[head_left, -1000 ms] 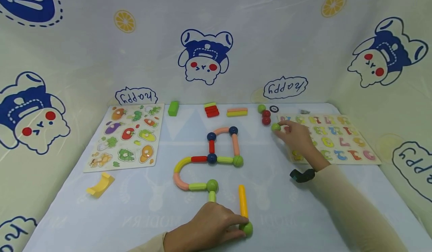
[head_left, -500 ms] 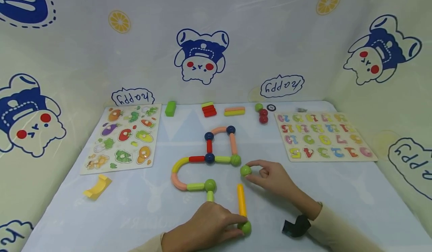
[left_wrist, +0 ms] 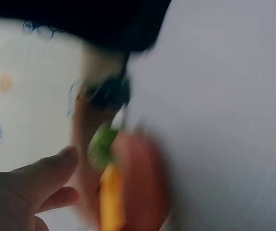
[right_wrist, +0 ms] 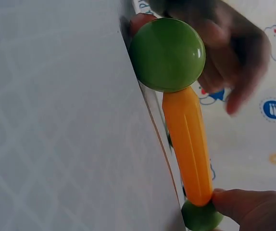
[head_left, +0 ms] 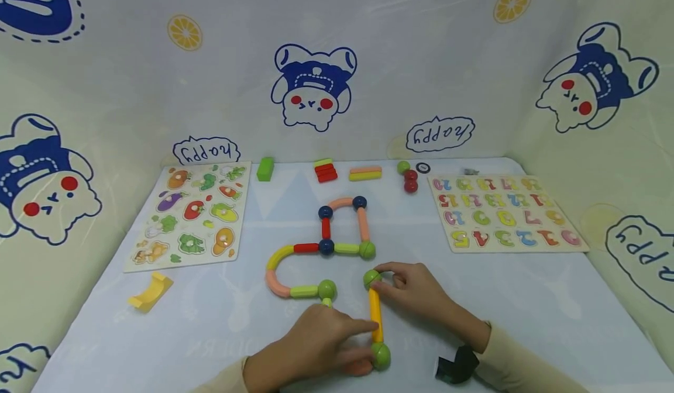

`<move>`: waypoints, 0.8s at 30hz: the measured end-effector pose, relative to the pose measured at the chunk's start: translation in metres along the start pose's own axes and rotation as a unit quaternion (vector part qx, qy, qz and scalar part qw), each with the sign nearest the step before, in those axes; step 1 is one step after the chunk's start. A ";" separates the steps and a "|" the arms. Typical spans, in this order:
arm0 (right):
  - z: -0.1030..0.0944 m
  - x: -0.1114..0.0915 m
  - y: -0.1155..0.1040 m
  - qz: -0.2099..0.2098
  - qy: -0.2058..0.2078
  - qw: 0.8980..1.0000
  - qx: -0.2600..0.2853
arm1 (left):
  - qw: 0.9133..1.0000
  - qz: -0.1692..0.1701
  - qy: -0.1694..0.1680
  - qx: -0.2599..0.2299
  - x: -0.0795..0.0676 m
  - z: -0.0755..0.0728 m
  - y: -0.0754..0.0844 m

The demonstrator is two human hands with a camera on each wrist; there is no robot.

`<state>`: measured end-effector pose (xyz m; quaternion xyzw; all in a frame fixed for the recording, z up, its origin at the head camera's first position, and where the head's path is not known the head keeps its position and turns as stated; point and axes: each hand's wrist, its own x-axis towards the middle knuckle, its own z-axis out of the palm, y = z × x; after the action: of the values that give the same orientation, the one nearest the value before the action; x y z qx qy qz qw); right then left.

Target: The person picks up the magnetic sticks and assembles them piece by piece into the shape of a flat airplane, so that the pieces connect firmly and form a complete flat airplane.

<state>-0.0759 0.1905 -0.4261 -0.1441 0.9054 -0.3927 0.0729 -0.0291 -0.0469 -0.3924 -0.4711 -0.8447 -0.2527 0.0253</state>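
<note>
My right hand (head_left: 416, 288) pinches a green ball (head_left: 371, 279) between thumb and fingers, at the far end of a yellow stick (head_left: 376, 314). At the stick's near end sits a second green ball (right_wrist: 167, 55). My left hand (head_left: 316, 340) is beside that near ball with thumb and index finger spread. The left index fingertip lies over or close to the stick in the head view; contact cannot be told. Left of the stick, a linked shape of coloured rods with blue balls (head_left: 326, 247) and green balls (head_left: 327, 289) lies flat, its lowest rod partly hidden by my left hand.
A vegetable puzzle board (head_left: 189, 217) lies left, a number puzzle board (head_left: 505, 213) right. Along the back are a green block (head_left: 265, 169), red rods (head_left: 326, 173), pink and yellow rods (head_left: 365, 173) and red balls (head_left: 411, 181). A yellow curved block (head_left: 151, 292) lies front left.
My right hand has carried the green ball from beside the number board to the yellow stick's far end. My left thumb and finger have spread off the near green ball.
</note>
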 end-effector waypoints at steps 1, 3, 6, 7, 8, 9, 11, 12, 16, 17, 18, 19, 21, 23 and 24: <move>0.000 0.000 0.000 0.001 -0.001 1.000 -0.004 | 1.000 -0.026 0.001 0.002 0.001 -0.007 -0.005; 0.000 0.000 -0.001 0.003 -0.003 1.000 -0.007 | 0.996 -0.093 0.000 0.014 0.002 -0.022 -0.018; 0.000 0.000 -0.002 0.002 -0.007 1.000 -0.009 | 0.983 -0.177 -0.017 0.038 0.001 -0.039 -0.035; 0.000 0.000 -0.002 0.002 -0.010 1.000 -0.008 | 0.980 -0.192 -0.023 0.045 0.000 -0.042 -0.040; -0.001 0.000 -0.002 0.001 -0.012 1.000 -0.009 | 0.978 -0.202 -0.029 0.049 0.000 -0.044 -0.044; -0.001 -0.001 -0.002 -0.001 -0.014 1.000 -0.009 | 0.977 -0.206 -0.035 0.049 -0.001 -0.045 -0.047; -0.001 -0.001 -0.002 -0.005 -0.018 1.000 -0.011 | 0.977 -0.206 -0.037 0.044 -0.001 -0.044 -0.051; -0.001 -0.001 -0.002 -0.007 -0.019 1.000 -0.011 | 0.977 -0.207 -0.038 0.041 -0.001 -0.043 -0.052; -0.001 -0.002 -0.002 -0.015 -0.020 1.000 -0.012 | 0.976 -0.211 -0.038 0.033 -0.002 -0.042 -0.054; 0.000 -0.002 -0.003 -0.017 -0.021 1.000 -0.012 | 0.976 -0.212 -0.039 0.033 -0.002 -0.042 -0.055; 0.000 -0.002 -0.003 -0.019 -0.020 1.000 -0.012 | 0.975 -0.214 -0.040 0.032 -0.002 -0.042 -0.055; 0.000 -0.002 -0.003 -0.021 -0.020 0.999 -0.014 | 0.975 -0.215 -0.040 0.031 -0.001 -0.042 -0.055; 0.001 -0.001 -0.003 -0.024 -0.020 0.999 -0.017 | 0.975 -0.217 -0.041 0.030 -0.001 -0.043 -0.054; 0.001 -0.002 -0.003 -0.023 -0.020 0.999 -0.020 | 0.975 -0.217 -0.041 0.029 -0.001 -0.043 -0.054; 0.001 -0.002 -0.003 -0.023 -0.020 0.999 -0.022 | 0.975 -0.216 -0.041 0.029 -0.001 -0.042 -0.054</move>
<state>-0.0732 0.1885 -0.4251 -0.1744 0.9086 -0.3714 0.0785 -0.0802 -0.0896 -0.3775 -0.2861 -0.9339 -0.2083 -0.0509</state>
